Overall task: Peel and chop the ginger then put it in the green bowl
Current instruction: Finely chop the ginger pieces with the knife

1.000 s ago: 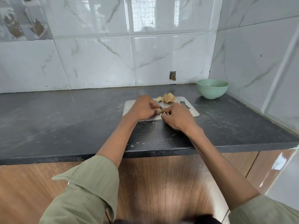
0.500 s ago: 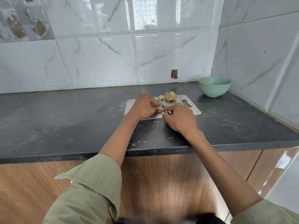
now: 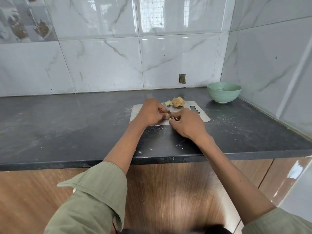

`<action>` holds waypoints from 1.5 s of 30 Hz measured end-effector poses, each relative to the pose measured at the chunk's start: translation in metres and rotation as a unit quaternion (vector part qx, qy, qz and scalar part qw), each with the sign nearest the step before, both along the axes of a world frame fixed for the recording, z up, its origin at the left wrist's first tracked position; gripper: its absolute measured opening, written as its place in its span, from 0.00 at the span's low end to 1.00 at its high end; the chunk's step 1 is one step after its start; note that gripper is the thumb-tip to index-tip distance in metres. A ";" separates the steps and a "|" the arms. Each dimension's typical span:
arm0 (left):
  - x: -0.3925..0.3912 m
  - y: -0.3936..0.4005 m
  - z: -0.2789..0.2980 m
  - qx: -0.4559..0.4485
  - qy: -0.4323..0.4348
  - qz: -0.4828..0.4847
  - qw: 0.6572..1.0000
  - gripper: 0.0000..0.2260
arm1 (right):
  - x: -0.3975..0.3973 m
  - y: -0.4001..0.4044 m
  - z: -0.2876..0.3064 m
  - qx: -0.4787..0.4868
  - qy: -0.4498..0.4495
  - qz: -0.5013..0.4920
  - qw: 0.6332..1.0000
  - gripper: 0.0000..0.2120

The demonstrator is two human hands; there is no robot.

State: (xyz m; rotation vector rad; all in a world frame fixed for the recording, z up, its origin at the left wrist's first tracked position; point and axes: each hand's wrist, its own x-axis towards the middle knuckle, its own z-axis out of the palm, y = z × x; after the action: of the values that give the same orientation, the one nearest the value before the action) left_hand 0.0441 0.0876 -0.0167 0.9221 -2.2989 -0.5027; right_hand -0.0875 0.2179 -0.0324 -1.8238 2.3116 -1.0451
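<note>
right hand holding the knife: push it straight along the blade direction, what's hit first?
Probably the left hand: the knife in the right hand points up-left, its tip right by the left hand's fingers. Past that lie ginger pieces on the cutting board. Depth unclear.

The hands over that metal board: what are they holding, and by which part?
The right hand grips a small knife by its handle. The left hand pinches a ginger piece, mostly hidden.
</note>
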 end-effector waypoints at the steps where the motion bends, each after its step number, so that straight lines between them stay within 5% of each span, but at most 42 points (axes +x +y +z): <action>1: 0.001 0.000 0.000 0.000 0.005 -0.007 1.000 0.09 | 0.000 -0.001 0.003 0.011 0.004 0.001 1.000 0.11; 14: 0.000 -0.008 -0.003 -0.004 0.004 -0.009 1.000 0.11 | 0.007 -0.005 -0.002 -0.008 0.017 -0.066 0.998 0.11; 31: 0.005 -0.003 0.002 0.015 0.005 -0.005 1.000 0.10 | 0.011 0.008 0.003 -0.043 -0.013 -0.028 0.999 0.17; 45: 0.007 0.000 0.004 0.007 0.008 -0.013 1.000 0.09 | 0.007 -0.011 0.004 0.022 0.020 -0.019 0.999 0.13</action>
State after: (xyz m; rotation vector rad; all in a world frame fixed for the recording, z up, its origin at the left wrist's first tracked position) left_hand 0.0511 0.0879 -0.0128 0.8939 -2.2971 -0.5370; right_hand -0.0808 0.2065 -0.0282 -1.8079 2.3817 -0.9625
